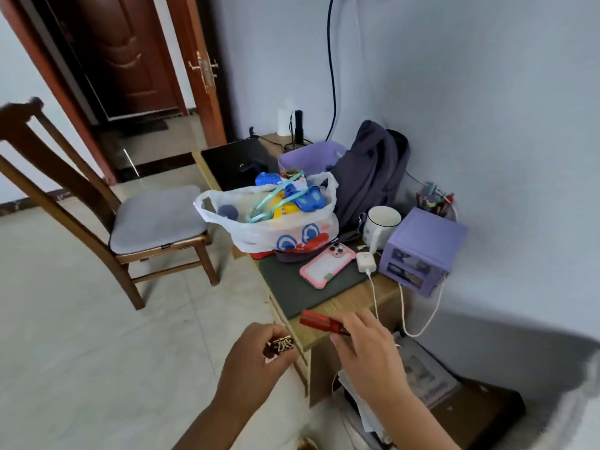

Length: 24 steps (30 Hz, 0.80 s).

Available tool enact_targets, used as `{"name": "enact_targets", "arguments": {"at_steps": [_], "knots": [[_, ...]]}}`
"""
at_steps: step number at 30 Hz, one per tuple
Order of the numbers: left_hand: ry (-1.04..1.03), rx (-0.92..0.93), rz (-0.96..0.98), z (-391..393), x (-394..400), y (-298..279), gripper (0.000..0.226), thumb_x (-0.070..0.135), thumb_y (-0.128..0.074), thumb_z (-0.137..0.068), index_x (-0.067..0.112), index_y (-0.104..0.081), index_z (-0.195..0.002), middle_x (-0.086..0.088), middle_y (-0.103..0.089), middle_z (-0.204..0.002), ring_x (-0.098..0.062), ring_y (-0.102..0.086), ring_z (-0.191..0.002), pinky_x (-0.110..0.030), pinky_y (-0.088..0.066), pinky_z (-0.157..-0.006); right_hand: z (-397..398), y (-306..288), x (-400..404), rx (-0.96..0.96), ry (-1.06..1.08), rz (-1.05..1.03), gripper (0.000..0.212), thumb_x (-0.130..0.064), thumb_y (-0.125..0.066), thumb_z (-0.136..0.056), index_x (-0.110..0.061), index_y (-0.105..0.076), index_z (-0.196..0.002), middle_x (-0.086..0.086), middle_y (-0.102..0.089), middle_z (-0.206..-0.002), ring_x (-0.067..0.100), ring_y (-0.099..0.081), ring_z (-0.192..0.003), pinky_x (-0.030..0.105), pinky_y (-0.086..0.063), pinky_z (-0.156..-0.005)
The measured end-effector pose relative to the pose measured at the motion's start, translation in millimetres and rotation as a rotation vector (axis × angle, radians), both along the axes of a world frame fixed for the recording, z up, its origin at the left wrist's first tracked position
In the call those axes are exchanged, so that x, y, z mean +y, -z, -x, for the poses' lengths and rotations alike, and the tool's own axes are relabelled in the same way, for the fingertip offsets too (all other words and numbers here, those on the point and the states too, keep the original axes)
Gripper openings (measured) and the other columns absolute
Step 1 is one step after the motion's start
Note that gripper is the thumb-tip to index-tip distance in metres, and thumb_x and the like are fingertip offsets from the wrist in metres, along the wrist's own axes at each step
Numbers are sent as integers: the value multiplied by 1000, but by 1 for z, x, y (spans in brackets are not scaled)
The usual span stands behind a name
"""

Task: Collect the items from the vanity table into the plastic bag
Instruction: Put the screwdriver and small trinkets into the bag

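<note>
A white plastic bag [259, 232] with a blue and red cartoon face stands open on the wooden vanity table [344, 303], filled with blue, yellow and teal items. My right hand [367, 349] grips a red comb-like item [319, 322] over the table's near edge. Left of the table's near corner, my left hand [256, 358] pinches a small dark and gold hair clip [281, 345]. On a dark mat [292, 287] lies a pink-cased phone [326, 264], beside a white charger [366, 261].
A purple drawer box [422, 251], a white mug [381, 224], a pen holder [435, 201], a dark backpack [370, 173] and a purple basket [305, 157] stand toward the wall. A wooden chair [130, 222] with a grey cushion is at left. Papers and a cardboard box [470, 414] lie below the table.
</note>
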<state>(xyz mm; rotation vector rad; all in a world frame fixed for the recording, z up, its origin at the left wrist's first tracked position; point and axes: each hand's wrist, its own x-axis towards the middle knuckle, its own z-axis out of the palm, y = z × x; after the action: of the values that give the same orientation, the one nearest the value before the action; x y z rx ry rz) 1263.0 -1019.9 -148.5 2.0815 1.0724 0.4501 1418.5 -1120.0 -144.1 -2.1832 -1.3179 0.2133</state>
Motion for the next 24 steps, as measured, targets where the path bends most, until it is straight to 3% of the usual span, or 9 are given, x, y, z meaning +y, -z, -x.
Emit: {"name": "enact_targets", "arguments": {"at_steps": [8, 14, 19, 24], "knots": [[-91, 55, -74, -55, 123, -22, 29, 36, -70, -79, 34, -60, -106, 14, -55, -102, -4, -55, -85, -5, -39, -65, -59, -21, 123, -59, -34, -42, 28, -26, -58, -88, -24, -58, -116, -4, -54, -102, 14, -50, -92, 24, -37, -76], [-157, 19, -82, -70, 182, -24, 32, 28, -69, -81, 27, -60, -111, 10, -54, -109, -5, -55, -88, -6, -42, -75, -74, -29, 186, -48, -71, 19, 26, -31, -52, -91, -26, -50, -117, -6, -52, -111, 14, -48, -101, 26, -36, -86], [-185, 6, -85, -80, 235, -25, 33, 27, -68, -82, 23, -58, -113, 7, -57, -112, -5, -53, -92, -2, -38, -70, -79, -29, 232, -28, -62, 74, 22, -23, -46, -94, -24, -48, -115, -4, -49, -112, 15, -45, -100, 26, -37, -88], [-104, -5, -135, -89, 295, -32, 29, 26, -70, -80, 22, -62, -107, 5, -60, -109, -7, -57, -91, -14, -47, -76, -82, -27, 283, -101, -42, 124, 23, -22, -42, -95, -24, -48, -117, -4, -48, -114, 17, -44, -105, 29, -33, -92]]}}
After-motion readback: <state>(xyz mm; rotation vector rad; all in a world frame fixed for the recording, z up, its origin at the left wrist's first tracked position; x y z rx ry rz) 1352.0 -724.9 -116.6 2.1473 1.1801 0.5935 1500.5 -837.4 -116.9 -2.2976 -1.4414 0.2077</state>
